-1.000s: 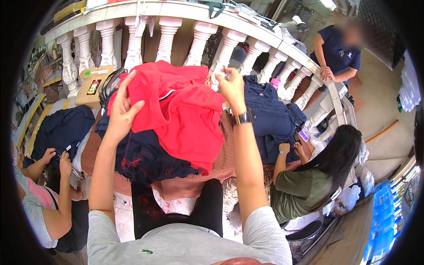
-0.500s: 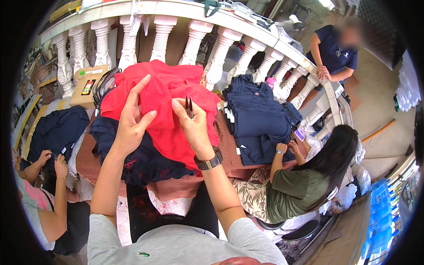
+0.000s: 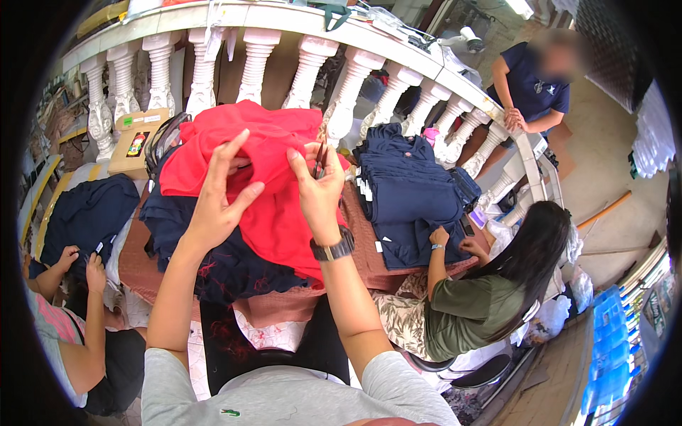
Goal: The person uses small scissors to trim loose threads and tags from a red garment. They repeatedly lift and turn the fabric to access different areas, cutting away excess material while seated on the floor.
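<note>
A bright red garment [image 3: 277, 202] is bunched in front of me, on top of a pile of dark navy clothes [image 3: 245, 273]. My left hand [image 3: 222, 188] is against its left part, thumb held away from the fingers; some fingertips are partly covered by cloth. In my right hand [image 3: 318, 195] is a pair of thread snips [image 3: 322, 157], dark blades pointing up. The thumb and fingertips of that hand also touch a fold of the red cloth. Loose red threads lie on the navy pile and on my dark trousers.
Folded navy shirts [image 3: 408, 195] are stacked to the right, where a seated person [image 3: 476, 305] handles one. Another person [image 3: 64, 326] at the left works on a navy garment [image 3: 89, 216]. A white balustrade [image 3: 256, 67] runs behind; a third person [image 3: 533, 89] leans on it. A cardboard box [image 3: 135, 149] stands left.
My left hand has shifted right, its thumb farther across the red garment. The right hand has turned slightly and moved right with the snips. The cloth between them is folded differently.
</note>
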Motion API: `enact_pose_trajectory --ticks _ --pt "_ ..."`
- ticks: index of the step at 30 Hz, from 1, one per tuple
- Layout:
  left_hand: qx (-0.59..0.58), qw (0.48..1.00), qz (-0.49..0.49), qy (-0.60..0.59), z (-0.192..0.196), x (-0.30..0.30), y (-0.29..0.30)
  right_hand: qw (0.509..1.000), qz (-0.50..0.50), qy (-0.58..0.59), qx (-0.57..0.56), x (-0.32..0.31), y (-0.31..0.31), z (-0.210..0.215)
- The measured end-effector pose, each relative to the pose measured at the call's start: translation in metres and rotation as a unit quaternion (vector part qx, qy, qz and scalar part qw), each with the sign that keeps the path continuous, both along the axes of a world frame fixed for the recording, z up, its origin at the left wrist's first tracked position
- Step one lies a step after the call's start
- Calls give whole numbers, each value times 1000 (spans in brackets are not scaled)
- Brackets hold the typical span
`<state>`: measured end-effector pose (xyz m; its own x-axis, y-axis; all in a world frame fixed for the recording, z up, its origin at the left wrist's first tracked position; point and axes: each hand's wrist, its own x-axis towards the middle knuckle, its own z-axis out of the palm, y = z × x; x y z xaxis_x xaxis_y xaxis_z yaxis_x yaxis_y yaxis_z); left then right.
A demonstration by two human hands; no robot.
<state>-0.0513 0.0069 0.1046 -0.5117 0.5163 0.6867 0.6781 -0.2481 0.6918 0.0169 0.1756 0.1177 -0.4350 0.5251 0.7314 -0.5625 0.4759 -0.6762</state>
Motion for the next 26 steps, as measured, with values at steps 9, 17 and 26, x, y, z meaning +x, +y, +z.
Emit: enact_pose_trajectory --ticks 9,17,26 --pt "-121 958 177 191 -62 -31 35 998 21 -24 -61 -52 45 -68" --pt "-129 954 184 196 -62 -31 33 996 26 -25 -84 -53 42 -69" --pt "-126 956 182 194 -62 -30 35 997 20 -18 -76 -52 42 -69"
